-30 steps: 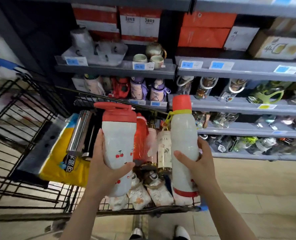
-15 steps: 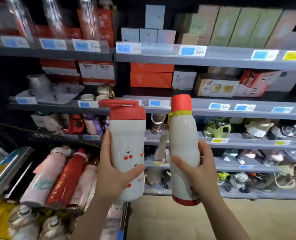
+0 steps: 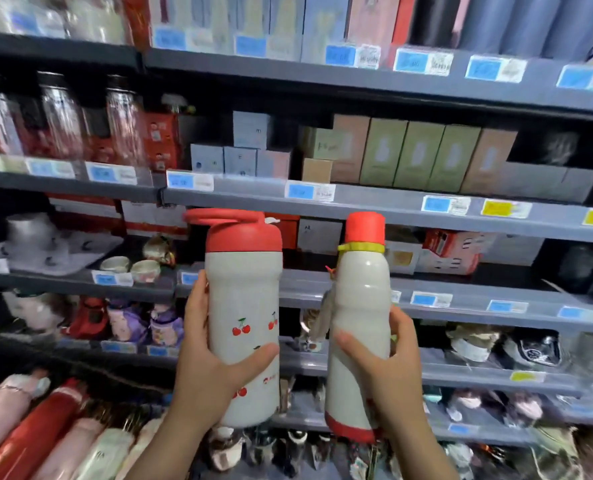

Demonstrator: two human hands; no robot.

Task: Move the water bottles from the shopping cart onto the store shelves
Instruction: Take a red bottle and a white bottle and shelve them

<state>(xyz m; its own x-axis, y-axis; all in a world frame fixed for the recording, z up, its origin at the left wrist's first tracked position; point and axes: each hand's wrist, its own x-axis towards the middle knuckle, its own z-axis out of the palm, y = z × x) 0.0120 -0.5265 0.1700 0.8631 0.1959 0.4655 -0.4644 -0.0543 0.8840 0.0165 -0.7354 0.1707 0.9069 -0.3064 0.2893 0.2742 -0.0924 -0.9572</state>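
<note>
Between the two raised hands and the store shelves point(image 3: 374, 209) beyond them, both bottles stand upright and clear of any shelf, lifted, I judge, so they can be carried across and set down base first. Left hand point(image 3: 208, 368) is curled round the lower half of the cherry-print bottle point(image 3: 243, 327), thumb across the front and fingers behind; right hand point(image 3: 388, 372) wraps the slim white bottle point(image 3: 361, 327) the same way, low on the body. Gripping low probably leaves the tops free to slip under a shelf edge. The cherry-print bottle is wide and off-white, with small red cherries and a broad red lid bearing a loop handle. The slim one is narrower, stepped at the shoulder, with a red cap, a yellow band at the neck and a red base. Below and to the outside of the left hand, more bottles point(image 3: 45, 431) in pink, red and cream lie on their sides, likely those yet to be shelved
</note>
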